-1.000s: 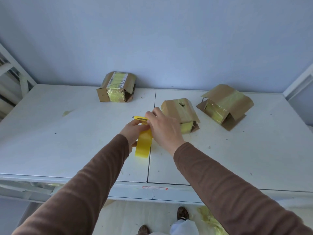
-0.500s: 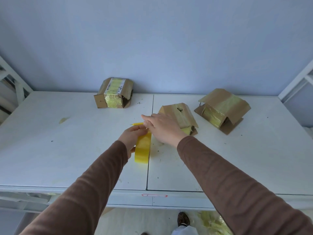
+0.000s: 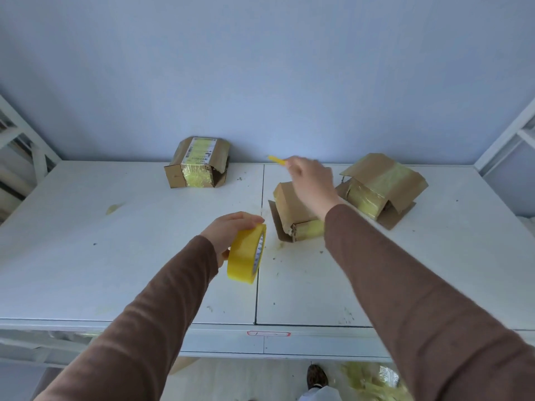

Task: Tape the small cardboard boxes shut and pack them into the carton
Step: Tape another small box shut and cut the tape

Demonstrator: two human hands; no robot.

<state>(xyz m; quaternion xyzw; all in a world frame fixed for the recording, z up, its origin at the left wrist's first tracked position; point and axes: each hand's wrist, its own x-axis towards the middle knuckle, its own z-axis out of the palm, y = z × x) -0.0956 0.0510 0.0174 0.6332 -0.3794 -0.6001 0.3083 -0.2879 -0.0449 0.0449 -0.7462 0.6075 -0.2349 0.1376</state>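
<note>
my left hand [image 3: 228, 231] gripped the yellow tape roll [image 3: 246, 253], my right hand [image 3: 311, 180] pinched a small yellow cutter [image 3: 276, 159] above the middle box [image 3: 292, 211]; boxes looked untaped-open, no carton visible.

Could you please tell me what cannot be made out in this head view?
- Middle box: far part hidden behind the right hand.
- Thin yellow item in that hand: blurred, so what it is stays unclear.
- Carton: none in frame.
- Left hand fingers: partly hidden by the tape roll.
</note>
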